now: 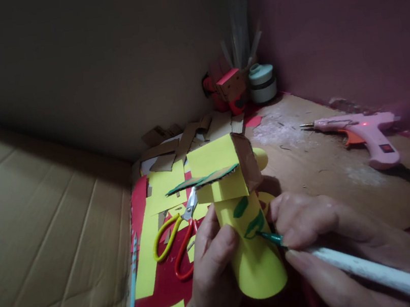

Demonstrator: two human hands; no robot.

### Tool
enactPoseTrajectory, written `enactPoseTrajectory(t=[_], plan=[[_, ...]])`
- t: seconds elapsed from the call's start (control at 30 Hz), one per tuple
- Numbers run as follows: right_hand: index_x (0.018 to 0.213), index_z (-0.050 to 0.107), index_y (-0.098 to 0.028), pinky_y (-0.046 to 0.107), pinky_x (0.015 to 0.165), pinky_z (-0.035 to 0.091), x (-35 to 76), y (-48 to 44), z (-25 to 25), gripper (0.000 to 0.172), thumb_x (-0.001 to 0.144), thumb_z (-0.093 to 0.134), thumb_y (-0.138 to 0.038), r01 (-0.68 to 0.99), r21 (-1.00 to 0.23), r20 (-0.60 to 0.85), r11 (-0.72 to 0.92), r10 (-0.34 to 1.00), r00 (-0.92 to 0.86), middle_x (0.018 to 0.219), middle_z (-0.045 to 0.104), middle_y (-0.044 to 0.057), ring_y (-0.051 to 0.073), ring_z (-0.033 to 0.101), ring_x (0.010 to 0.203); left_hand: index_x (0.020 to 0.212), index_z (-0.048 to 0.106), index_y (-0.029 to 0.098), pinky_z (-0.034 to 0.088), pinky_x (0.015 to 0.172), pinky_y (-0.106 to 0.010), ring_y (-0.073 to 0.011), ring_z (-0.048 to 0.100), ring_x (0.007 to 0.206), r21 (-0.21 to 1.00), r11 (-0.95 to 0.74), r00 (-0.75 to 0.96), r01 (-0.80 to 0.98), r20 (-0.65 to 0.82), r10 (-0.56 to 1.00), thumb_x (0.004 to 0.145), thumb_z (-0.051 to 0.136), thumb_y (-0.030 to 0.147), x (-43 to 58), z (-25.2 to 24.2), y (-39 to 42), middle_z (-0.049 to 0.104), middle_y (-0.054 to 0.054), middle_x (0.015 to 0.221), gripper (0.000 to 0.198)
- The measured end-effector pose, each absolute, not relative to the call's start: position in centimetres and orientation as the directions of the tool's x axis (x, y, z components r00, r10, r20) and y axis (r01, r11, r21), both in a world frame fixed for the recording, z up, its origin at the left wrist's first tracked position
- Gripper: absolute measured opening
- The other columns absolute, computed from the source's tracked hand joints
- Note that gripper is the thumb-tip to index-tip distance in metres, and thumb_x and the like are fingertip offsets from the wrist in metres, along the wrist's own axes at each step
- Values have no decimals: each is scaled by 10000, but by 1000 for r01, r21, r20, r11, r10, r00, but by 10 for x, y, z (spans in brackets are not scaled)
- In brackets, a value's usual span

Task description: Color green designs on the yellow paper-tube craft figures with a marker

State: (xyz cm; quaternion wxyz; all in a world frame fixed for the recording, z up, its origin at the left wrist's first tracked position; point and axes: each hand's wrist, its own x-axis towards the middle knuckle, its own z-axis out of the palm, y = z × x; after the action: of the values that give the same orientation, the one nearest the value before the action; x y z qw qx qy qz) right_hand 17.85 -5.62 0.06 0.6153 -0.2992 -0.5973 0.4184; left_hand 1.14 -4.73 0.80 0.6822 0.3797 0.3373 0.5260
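Note:
My left hand point(210, 265) is wrapped round a yellow paper tube point(258, 263) topped with yellow paper and brown cardboard pieces point(226, 168). Green leaf marks point(251, 221) show on the tube's side. My right hand point(330, 242) pinches a white pen with a green tip point(275, 238), and the tip touches the lower leaf mark. A green-edged cardboard strip point(203, 178) sticks out to the left from the top of the craft.
Yellow and red handled scissors point(175, 237) lie on yellow and red paper sheets point(148, 264). A pink glue gun point(367, 134) rests at the right on the wooden surface. Cardboard scraps point(183, 141), a small box figure point(231, 88) and a lidded jar point(262, 83) stand by the corner. Flat cardboard point(40, 239) covers the left.

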Motion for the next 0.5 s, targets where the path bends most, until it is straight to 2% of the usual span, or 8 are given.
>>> enactPoseTrajectory(t=[0.1, 0.23, 0.5], plan=[[940, 629, -298, 305, 667, 648, 178, -57, -1, 272, 906, 647, -29, -138, -861, 501, 489, 863, -70, 796, 684, -15, 185, 739, 712, 982, 785, 232, 625, 819, -390, -291, 775, 909, 879, 155, 218, -451, -60, 974, 921, 725, 423, 12, 10, -47, 764, -41, 825, 210], [944, 603, -299, 236, 616, 610, 180, -56, -2, 284, 916, 611, -17, -38, -857, 515, 514, 857, -34, 790, 706, -18, 193, 787, 807, 1011, 789, 241, 625, 865, -419, -299, 778, 945, 876, 156, 232, -457, -52, 971, 928, 722, 421, 9, 8, -48, 798, -50, 935, 209], [928, 598, -297, 211, 596, 596, 182, -55, -2, 272, 911, 620, -26, -3, -853, 521, 521, 853, -26, 781, 701, -27, 181, 788, 801, 999, 783, 224, 630, 841, -382, -281, 786, 915, 860, 180, 232, -478, -74, 970, 913, 742, 400, 10, 9, -49, 792, -46, 871, 200]])
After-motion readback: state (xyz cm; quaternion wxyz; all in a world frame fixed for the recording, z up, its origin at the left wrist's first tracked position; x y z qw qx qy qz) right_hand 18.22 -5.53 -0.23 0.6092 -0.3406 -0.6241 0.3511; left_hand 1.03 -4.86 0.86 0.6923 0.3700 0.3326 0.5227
